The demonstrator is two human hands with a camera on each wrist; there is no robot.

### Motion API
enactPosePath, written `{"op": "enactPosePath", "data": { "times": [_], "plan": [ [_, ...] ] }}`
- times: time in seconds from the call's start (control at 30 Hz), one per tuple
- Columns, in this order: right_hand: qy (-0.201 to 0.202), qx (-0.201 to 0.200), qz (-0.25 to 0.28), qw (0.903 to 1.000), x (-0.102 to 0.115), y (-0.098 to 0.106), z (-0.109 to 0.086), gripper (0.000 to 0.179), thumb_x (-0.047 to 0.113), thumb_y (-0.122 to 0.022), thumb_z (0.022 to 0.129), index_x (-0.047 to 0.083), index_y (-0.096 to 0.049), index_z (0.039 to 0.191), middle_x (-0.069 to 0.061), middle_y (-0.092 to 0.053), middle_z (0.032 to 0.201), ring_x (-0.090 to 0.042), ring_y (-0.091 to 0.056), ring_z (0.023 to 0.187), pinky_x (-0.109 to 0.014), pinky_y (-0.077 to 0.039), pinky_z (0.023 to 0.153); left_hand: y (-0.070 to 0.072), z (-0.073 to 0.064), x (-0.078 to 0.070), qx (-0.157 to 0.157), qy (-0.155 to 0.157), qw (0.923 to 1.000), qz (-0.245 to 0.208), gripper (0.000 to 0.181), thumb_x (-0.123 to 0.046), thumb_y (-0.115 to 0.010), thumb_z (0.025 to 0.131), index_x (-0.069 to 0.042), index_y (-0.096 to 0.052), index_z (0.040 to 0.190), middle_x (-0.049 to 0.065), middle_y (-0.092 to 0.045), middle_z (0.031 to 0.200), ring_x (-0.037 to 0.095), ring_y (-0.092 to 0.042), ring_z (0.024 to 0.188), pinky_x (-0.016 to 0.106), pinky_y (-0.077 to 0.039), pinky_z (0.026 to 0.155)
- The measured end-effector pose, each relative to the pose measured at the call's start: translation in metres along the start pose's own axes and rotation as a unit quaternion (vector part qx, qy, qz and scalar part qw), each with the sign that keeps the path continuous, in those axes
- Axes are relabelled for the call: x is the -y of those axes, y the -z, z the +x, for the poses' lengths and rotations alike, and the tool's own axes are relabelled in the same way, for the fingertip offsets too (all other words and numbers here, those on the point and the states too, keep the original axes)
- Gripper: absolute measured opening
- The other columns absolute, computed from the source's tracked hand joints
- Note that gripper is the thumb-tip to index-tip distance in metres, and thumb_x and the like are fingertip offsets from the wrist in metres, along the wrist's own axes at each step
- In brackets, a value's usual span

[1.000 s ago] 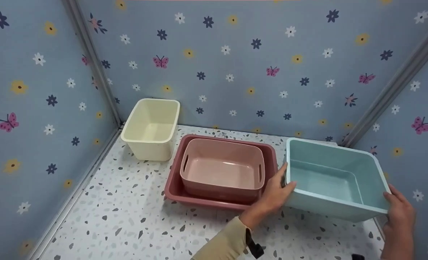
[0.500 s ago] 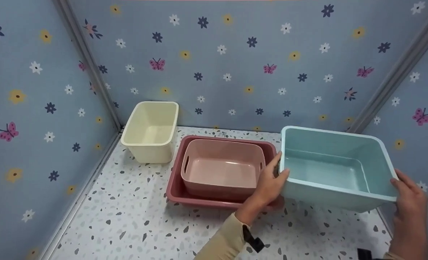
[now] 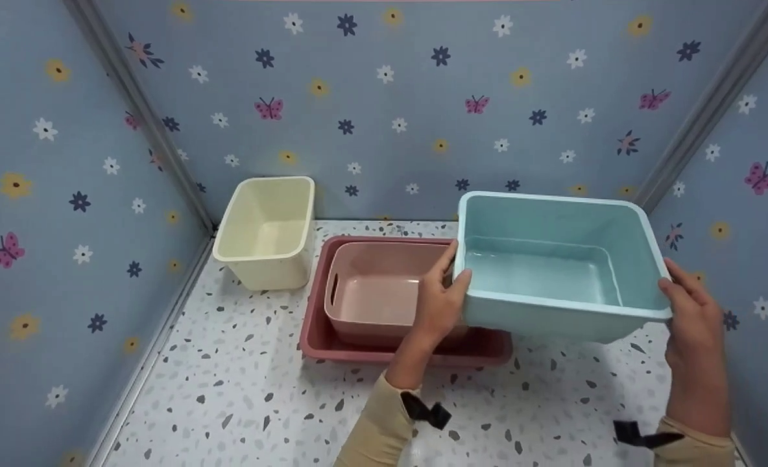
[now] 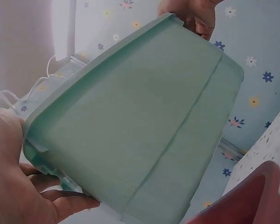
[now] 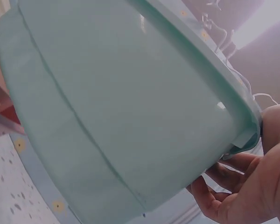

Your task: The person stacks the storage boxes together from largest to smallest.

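In the head view a light blue plastic storage bin (image 3: 559, 314) is held up off the speckled surface, its open top tilted toward me. My left hand (image 3: 439, 298) grips its left end, thumb over the rim and fingers beneath. At the opposite end my right hand (image 3: 695, 318) holds the rim the same way. Both wrist views show the bin's outer wall close up, with curled fingers (image 4: 77, 205) under the rim. Below and left, a pale pink bin (image 3: 371, 332) with handle slots sits inside a larger dark red bin (image 3: 358, 355); the blue bin hides their right ends.
A cream bin (image 3: 267, 274) stands at the back left, near the corner. Flowered wall panels (image 3: 384, 97) enclose the speckled surface (image 3: 241, 389) at the back and both sides. White cables (image 4: 30, 91) show behind the bin in the left wrist view.
Both hands have raised the light blue bin and carried it leftward, so it now overlaps the right part of the nested pink and red bins. The other bins stay put.
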State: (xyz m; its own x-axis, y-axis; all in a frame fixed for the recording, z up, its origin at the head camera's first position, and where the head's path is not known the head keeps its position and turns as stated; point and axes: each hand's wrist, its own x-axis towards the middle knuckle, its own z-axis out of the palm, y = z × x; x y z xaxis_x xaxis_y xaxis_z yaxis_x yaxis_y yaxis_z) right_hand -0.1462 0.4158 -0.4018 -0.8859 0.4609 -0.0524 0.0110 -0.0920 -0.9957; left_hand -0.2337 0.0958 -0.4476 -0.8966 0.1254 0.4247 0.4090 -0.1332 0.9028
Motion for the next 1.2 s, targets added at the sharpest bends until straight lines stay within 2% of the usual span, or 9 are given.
{"op": "enactPosePath", "data": {
  "times": [0.1, 0.23, 0.43, 0.5, 0.7, 0.8, 0.93, 1.0, 1.2],
  "plan": [
    [0.017, 0.011, -0.005, 0.9998, 0.001, -0.012, -0.001, 0.056, 0.031, -0.060, 0.097, 0.018, -0.042, 0.149, -0.008, -0.027, 0.155, -0.024, -0.036, 0.129, -0.016, -0.045, 0.080, 0.013, 0.001, -0.005, -0.011, -0.008, 0.9999, 0.002, 0.054, -0.004, -0.055, 0.096, -0.001, -0.038, 0.147, 0.013, -0.042, 0.147, 0.025, -0.050, 0.126, 0.036, -0.046, 0.094],
    [0.035, 0.029, -0.018, 0.9988, 0.001, -0.028, -0.003, 0.056, 0.032, -0.060, 0.097, 0.016, -0.043, 0.148, -0.011, -0.032, 0.153, -0.024, -0.041, 0.125, -0.016, -0.045, 0.078, 0.029, 0.001, -0.011, -0.028, -0.006, 0.9995, 0.010, 0.053, -0.005, -0.056, 0.095, 0.000, -0.041, 0.145, 0.012, -0.045, 0.145, 0.025, -0.053, 0.123, 0.034, -0.048, 0.092],
    [0.042, 0.052, -0.041, 0.9969, 0.004, -0.053, -0.004, 0.057, 0.035, -0.059, 0.097, 0.019, -0.042, 0.149, -0.008, -0.031, 0.154, -0.026, -0.037, 0.130, -0.032, -0.038, 0.097, 0.052, 0.002, -0.018, -0.047, -0.010, 0.9986, 0.023, 0.052, -0.007, -0.056, 0.095, 0.000, -0.043, 0.144, 0.011, -0.047, 0.144, 0.027, -0.054, 0.121, 0.034, -0.049, 0.092],
    [0.046, 0.061, -0.045, 0.9960, 0.003, -0.061, -0.005, 0.057, 0.036, -0.059, 0.097, 0.019, -0.042, 0.149, -0.009, -0.031, 0.154, -0.027, -0.038, 0.130, -0.034, -0.038, 0.096, 0.061, 0.002, -0.020, -0.047, -0.010, 0.9984, 0.031, 0.051, -0.007, -0.056, 0.095, -0.002, -0.043, 0.145, 0.010, -0.046, 0.145, 0.027, -0.051, 0.124, 0.034, -0.047, 0.095],
    [0.049, 0.091, -0.035, 0.9941, -0.002, -0.085, -0.007, 0.060, 0.035, -0.059, 0.097, 0.015, -0.039, 0.150, -0.012, -0.032, 0.153, -0.025, -0.041, 0.127, -0.024, -0.043, 0.088, 0.087, 0.002, -0.028, -0.056, -0.018, 0.9969, 0.051, 0.050, -0.002, -0.056, 0.095, -0.002, -0.044, 0.143, 0.012, -0.046, 0.145, 0.025, -0.048, 0.128, 0.040, -0.044, 0.098],
    [0.049, 0.102, -0.031, 0.9930, -0.004, -0.097, -0.007, 0.060, 0.032, -0.059, 0.098, 0.012, -0.039, 0.150, -0.012, -0.034, 0.153, -0.025, -0.042, 0.128, -0.027, -0.042, 0.090, 0.098, 0.001, -0.040, -0.064, -0.017, 0.9956, 0.066, 0.049, 0.002, -0.054, 0.094, 0.003, -0.043, 0.142, 0.018, -0.046, 0.144, 0.028, -0.048, 0.128, 0.042, -0.043, 0.099],
    [0.058, 0.118, -0.034, 0.9908, -0.008, -0.111, -0.007, 0.058, 0.029, -0.057, 0.099, 0.009, -0.039, 0.149, -0.013, -0.038, 0.150, -0.025, -0.044, 0.127, -0.029, -0.043, 0.091, 0.110, -0.003, -0.059, -0.073, 0.008, 0.9943, 0.077, 0.049, 0.004, -0.052, 0.093, 0.007, -0.043, 0.141, 0.022, -0.047, 0.141, 0.031, -0.048, 0.128, 0.043, -0.042, 0.100],
    [0.060, 0.128, -0.035, 0.9893, -0.011, -0.117, -0.007, 0.058, 0.028, -0.057, 0.099, 0.008, -0.038, 0.150, -0.013, -0.038, 0.150, -0.025, -0.044, 0.127, -0.030, -0.043, 0.093, 0.118, -0.004, -0.058, -0.075, 0.021, 0.9943, 0.073, 0.049, 0.003, -0.051, 0.094, 0.006, -0.042, 0.142, 0.021, -0.046, 0.143, 0.029, -0.047, 0.129, 0.042, -0.042, 0.101],
    [0.061, 0.160, -0.028, 0.9848, -0.019, -0.135, -0.006, 0.058, 0.026, -0.057, 0.099, 0.009, -0.037, 0.150, -0.012, -0.038, 0.151, -0.026, -0.043, 0.131, -0.042, -0.038, 0.101, 0.143, -0.004, -0.032, -0.081, 0.045, 0.9942, 0.055, 0.050, -0.002, -0.051, 0.096, -0.001, -0.041, 0.146, 0.009, -0.042, 0.148, 0.018, -0.039, 0.134, 0.036, -0.037, 0.104]
  ]
}}
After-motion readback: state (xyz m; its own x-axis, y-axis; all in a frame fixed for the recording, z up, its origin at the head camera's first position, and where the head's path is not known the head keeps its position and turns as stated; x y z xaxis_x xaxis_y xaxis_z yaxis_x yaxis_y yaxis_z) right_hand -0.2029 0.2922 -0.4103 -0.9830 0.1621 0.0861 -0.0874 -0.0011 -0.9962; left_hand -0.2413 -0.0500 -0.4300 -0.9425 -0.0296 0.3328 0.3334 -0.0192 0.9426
